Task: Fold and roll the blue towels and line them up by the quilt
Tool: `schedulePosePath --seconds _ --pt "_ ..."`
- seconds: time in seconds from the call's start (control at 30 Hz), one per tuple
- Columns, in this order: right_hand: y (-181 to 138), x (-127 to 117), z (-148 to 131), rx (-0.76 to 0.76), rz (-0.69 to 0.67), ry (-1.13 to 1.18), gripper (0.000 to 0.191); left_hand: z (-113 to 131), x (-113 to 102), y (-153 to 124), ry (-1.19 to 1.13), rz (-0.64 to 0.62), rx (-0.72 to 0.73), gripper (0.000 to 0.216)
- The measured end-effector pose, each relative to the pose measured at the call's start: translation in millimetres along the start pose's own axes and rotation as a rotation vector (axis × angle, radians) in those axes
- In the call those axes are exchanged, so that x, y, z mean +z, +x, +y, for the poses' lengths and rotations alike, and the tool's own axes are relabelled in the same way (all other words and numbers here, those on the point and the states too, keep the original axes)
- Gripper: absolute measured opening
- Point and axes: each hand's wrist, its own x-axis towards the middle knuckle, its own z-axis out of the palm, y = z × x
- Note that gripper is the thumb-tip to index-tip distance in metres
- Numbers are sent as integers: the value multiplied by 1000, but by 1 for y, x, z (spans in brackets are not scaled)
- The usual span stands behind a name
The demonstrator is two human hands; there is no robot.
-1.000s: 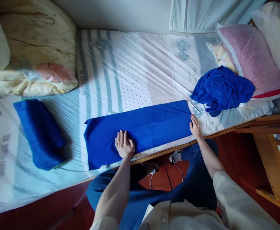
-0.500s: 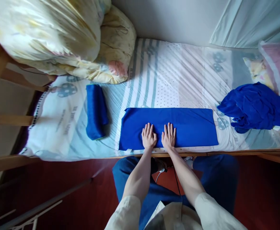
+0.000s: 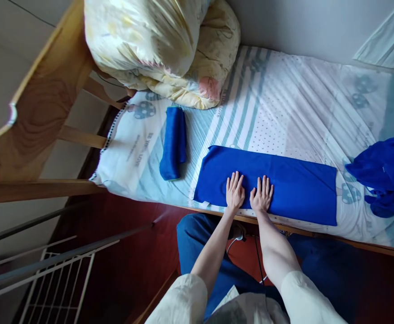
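Observation:
A long blue towel (image 3: 294, 184), folded into a strip, lies flat along the near edge of the bed (image 3: 284, 112). My left hand (image 3: 235, 192) and my right hand (image 3: 261, 195) rest side by side on the towel's left half, palms down, fingers stretched out. Neither hand holds anything. A rolled blue towel (image 3: 174, 141) lies to the left on the sheet. A crumpled pile of blue cloth (image 3: 386, 175) sits at the right edge of the view.
A yellow patterned duvet (image 3: 163, 49) is bunched at the bed's far left end against the wooden bed frame (image 3: 45, 103). A white wire rack (image 3: 58, 279) stands on the dark red floor at lower left. The wall runs behind the bed.
My right hand left the towel's right end and came to lie beside my left hand. The view has swung left, so the pillows are out of sight and the bed frame shows.

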Motion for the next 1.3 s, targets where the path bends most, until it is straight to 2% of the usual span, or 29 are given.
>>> schedulePosePath --seconds 0.07,0.17,0.27,0.37,0.53,0.63,0.77,0.83,0.93,1.03,1.13,1.2,1.3 --pt "0 4 3 6 -31 -23 58 11 8 1 -128 -37 83 64" --pt "-1 8 7 15 -79 -56 59 28 23 6 -346 -172 233 64" --pt "-2 8 7 8 -53 -37 59 21 25 13 -417 -219 211 61" --pt "-2 3 3 -14 21 26 59 -15 -1 16 -319 -200 53 60" --pt "0 -4 -2 -22 52 81 61 -85 -67 16 -85 -76 -212 61" --pt "0 -4 -2 -18 50 86 61 -107 -94 16 1 -28 -269 59" --pt "-1 -2 -2 -9 48 89 61 -124 -121 27 86 -17 -268 50" --pt "-2 -2 -2 -7 46 96 61 -131 -131 47 139 13 -274 46" --pt "-2 -2 -2 -11 56 102 62 -139 -139 98 187 30 -295 45" --pt "-2 -4 -2 -13 65 101 62 -144 -138 153 147 -187 -228 43" --pt "-2 -4 -3 -6 58 106 62 -146 -134 193 150 -413 -130 43" --pt "-2 -3 -3 -2 55 108 61 -148 -133 209 173 -480 -117 40" --pt "-2 -2 -2 -2 49 106 61 -147 -133 222 237 -455 -163 36"
